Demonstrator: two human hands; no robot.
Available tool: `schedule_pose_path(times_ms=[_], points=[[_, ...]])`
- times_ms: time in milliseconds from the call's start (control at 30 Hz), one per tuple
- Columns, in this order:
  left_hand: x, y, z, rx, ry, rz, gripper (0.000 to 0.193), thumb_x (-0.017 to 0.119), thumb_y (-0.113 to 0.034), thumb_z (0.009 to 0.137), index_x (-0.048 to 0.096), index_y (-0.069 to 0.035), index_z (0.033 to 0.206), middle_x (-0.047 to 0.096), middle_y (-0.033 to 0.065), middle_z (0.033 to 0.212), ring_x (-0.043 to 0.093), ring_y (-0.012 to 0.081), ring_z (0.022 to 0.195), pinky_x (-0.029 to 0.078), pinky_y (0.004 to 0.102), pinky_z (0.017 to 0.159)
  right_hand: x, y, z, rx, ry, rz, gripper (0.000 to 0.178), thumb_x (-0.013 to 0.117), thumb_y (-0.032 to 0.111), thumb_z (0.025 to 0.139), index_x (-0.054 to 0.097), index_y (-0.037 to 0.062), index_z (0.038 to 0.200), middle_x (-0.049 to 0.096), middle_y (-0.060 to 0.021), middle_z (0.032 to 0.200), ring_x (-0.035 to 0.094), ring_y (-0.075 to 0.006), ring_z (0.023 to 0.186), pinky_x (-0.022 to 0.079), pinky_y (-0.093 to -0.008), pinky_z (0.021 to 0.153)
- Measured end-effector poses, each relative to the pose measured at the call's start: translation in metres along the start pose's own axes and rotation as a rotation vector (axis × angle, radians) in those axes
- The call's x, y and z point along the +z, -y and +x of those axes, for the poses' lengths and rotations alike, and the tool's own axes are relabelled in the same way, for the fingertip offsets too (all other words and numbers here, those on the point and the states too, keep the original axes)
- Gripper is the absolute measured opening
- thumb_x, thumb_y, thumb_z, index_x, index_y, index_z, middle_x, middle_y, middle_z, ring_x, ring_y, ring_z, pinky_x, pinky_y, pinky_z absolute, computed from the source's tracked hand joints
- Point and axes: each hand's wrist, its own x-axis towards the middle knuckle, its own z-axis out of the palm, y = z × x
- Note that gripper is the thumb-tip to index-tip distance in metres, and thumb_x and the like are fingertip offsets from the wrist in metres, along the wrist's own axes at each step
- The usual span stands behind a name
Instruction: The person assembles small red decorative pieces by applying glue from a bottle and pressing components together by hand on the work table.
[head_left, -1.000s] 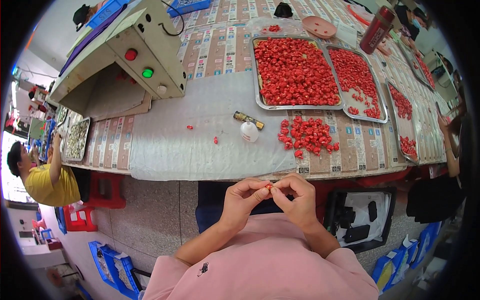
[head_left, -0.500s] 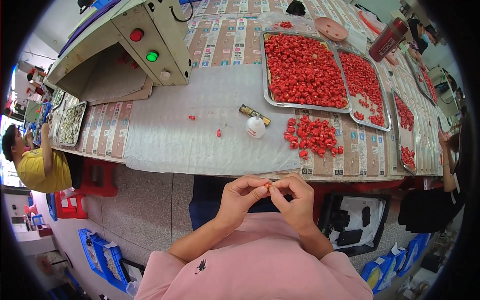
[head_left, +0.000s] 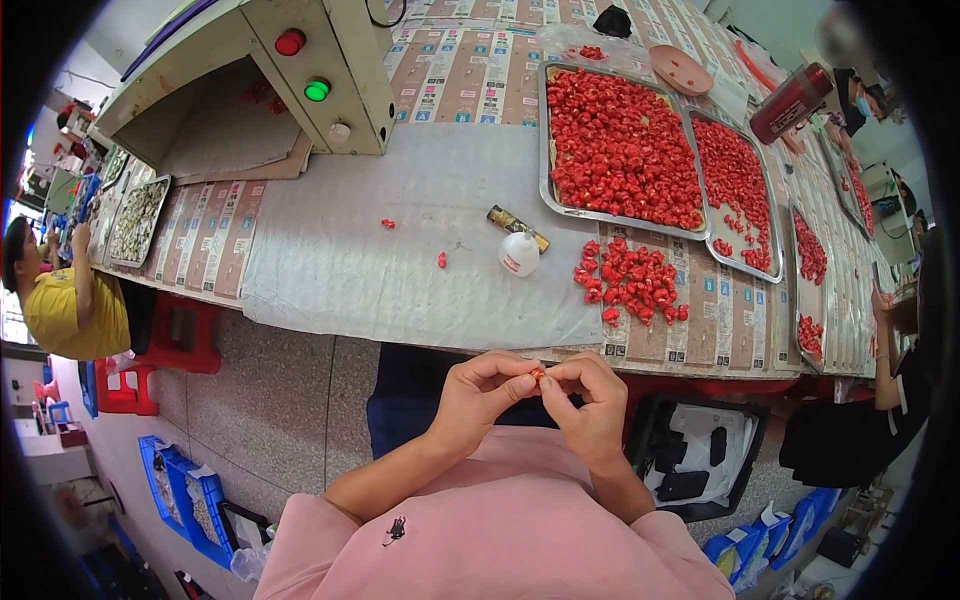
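Just in front of the table's near edge, my left hand (head_left: 485, 396) and my right hand (head_left: 590, 408) meet fingertip to fingertip. Between their pinched thumbs and forefingers is a small red and yellowish piece (head_left: 538, 374), mostly covered by the fingers. Beyond my hands, a loose pile of glossy red knobbly pieces (head_left: 640, 282) lies on the table. A white squeeze bottle (head_left: 519, 256) stands next to a dark and gold tube (head_left: 520, 229). To their left, two single red pieces (head_left: 441, 260) rest on a pale sheet (head_left: 340, 275).
A metal tray (head_left: 625, 223) heaped with red pieces sits beyond the pile, with a second tray (head_left: 748, 267) on its right. A beige machine (head_left: 350, 135) with an arched opening occupies the far left. A red flask (head_left: 792, 103) stands at the right. A person in yellow (head_left: 75, 312) sits left.
The whole view has shifted and turned slightly. Both hands keep nearly the same pinch, and the small piece between them shows slightly differently.
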Motion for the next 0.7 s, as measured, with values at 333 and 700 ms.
schedule_pose_path(times_ms=[333, 700], points=[[-0.002, -0.003, 0.001, 0.017, 0.023, 0.037, 0.013, 0.062, 0.002, 0.084, 0.066, 0.0, 0.096, 0.062, 0.0074, 0.098, 0.059, 0.0139, 0.091, 0.049, 0.0266, 0.083, 0.003, 0.001, 0.002, -0.104, -0.026, -0.052, 0.01, 0.065, -0.006, 0.074, 0.061, -0.0013, 0.081, 0.057, -0.0046, 0.078, 0.054, -0.0079, 0.066, 0.043, -0.0188, 0.057], [-0.003, -0.012, -0.002, 0.087, 0.07, 0.075, 0.018, 0.061, 0.004, 0.083, 0.066, -0.001, 0.1, 0.062, 0.0075, 0.101, 0.059, 0.0144, 0.094, 0.049, 0.0266, 0.084, 0.009, 0.009, 0.0, -0.295, -0.103, -0.125, 0.012, 0.067, -0.005, 0.072, 0.061, 0.0007, 0.08, 0.058, -0.007, 0.074, 0.054, -0.0141, 0.064, 0.042, -0.0234, 0.056]])
